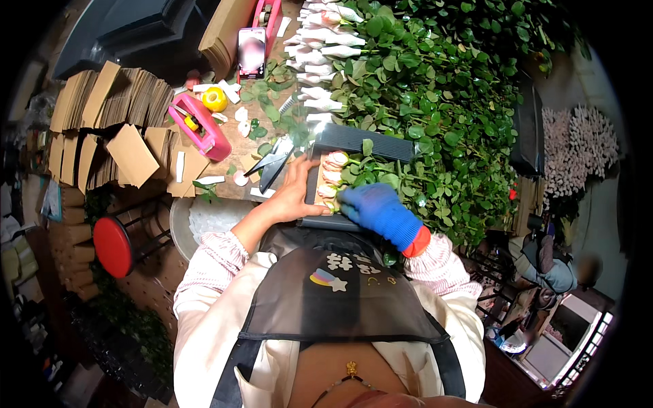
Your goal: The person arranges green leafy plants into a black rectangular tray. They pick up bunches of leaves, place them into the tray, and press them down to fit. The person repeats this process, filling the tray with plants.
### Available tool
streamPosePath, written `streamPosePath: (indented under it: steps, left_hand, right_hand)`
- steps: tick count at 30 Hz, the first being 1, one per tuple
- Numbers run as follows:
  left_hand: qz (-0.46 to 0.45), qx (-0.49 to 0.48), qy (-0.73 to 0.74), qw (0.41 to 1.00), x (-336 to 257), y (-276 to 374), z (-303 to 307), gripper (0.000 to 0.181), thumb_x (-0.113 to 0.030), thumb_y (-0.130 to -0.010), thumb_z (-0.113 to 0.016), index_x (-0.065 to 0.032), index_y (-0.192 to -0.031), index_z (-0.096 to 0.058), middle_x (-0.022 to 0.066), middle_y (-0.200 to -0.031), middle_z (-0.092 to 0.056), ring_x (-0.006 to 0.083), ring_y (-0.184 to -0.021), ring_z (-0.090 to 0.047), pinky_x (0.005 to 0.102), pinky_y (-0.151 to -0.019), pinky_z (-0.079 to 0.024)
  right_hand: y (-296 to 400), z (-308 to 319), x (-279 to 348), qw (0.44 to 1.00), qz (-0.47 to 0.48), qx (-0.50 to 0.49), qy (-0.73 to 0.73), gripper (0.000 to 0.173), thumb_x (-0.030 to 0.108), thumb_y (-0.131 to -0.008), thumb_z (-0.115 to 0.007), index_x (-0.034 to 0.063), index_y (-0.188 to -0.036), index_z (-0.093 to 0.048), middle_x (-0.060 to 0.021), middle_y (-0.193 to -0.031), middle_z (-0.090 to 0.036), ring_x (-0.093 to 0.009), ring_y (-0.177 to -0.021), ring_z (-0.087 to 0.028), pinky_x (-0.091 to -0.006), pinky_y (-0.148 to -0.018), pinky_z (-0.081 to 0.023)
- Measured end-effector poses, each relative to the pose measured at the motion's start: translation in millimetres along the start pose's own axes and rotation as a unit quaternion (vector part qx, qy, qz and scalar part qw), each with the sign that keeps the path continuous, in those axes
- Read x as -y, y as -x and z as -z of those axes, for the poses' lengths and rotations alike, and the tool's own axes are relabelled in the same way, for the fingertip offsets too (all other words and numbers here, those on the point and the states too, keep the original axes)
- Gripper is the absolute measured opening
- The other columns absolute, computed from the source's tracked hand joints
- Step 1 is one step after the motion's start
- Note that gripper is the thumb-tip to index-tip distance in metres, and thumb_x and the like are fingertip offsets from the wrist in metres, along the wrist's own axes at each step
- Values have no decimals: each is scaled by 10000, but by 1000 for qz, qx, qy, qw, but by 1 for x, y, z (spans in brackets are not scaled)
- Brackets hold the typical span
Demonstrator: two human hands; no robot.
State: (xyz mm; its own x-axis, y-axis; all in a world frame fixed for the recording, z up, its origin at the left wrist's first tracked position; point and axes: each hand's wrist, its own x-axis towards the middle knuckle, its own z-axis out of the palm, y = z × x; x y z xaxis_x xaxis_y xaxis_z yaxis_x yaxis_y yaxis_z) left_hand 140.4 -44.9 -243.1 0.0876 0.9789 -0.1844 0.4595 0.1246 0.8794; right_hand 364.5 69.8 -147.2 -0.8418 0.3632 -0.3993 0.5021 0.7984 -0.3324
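A row of pale pink roses (332,177) lies on cardboard in a black ribbed tray (365,142), their leafy stems running to the right. My bare left hand (298,186) rests at the tray's left edge, fingers and thumb spread around the flower heads; whether it presses on one is unclear. Over the stems near the lowest rose is my right hand (371,206) in a blue knitted glove, its fingers blurred, so a hold cannot be made out. Black-handled scissors (275,160) lie just left of my left hand. Roses in white foam net sleeves (324,51) are stacked beyond the tray.
Pink tape dispenser (201,127), yellow tape roll (214,99), phone (251,53) and cardboard stacks (112,102) occupy the left side. Dense rose foliage (449,127) covers the right. A red stool (113,247) and a tub (186,224) stand lower left. Another person (553,270) is at far right.
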Motion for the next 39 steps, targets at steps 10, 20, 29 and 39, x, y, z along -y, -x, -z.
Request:
streamPosePath:
  steps: [10,20,29,39]
  left_hand:
    - [-7,-1,-10,1000,-1,-8,-2,1003,-458,-729,-961,-101,-1466,-383,355,-1574,-230,555,-1562,-128,594,-1260,-254]
    - [-13,-91,39,995,-4,-1,-13,846,-410,-766,-942,-109,-1423,-502,317,-1542,-356,484,-1516,-319,503,-1202,-350]
    - [-9,-75,63,995,-4,-6,-14,708,-382,-792,-935,-128,-1342,-569,321,-1549,-338,513,-1554,-231,554,-1205,-361]
    - [19,-211,96,973,3,-13,-40,349,-266,-797,-937,-70,-1018,-751,280,-1484,-479,421,-1444,-459,460,-1168,-394]
  right_hand:
    - [-10,-44,-18,993,54,-98,38,206,337,-964,-676,159,-1061,-636,-80,-833,-710,-334,-780,-715,-474,-666,-538]
    - [-6,-24,-18,988,-74,-132,7,255,353,-957,-649,127,-1073,-636,-124,-922,-729,-346,-836,-723,-486,-720,-548]
    - [-23,-35,-32,992,30,-117,44,331,318,-917,-710,156,-1202,-659,-84,-918,-708,-315,-837,-721,-451,-715,-555]
    - [-22,-35,-22,975,-101,-198,20,325,357,-966,-651,147,-1212,-684,-108,-937,-761,-332,-822,-740,-469,-704,-562]
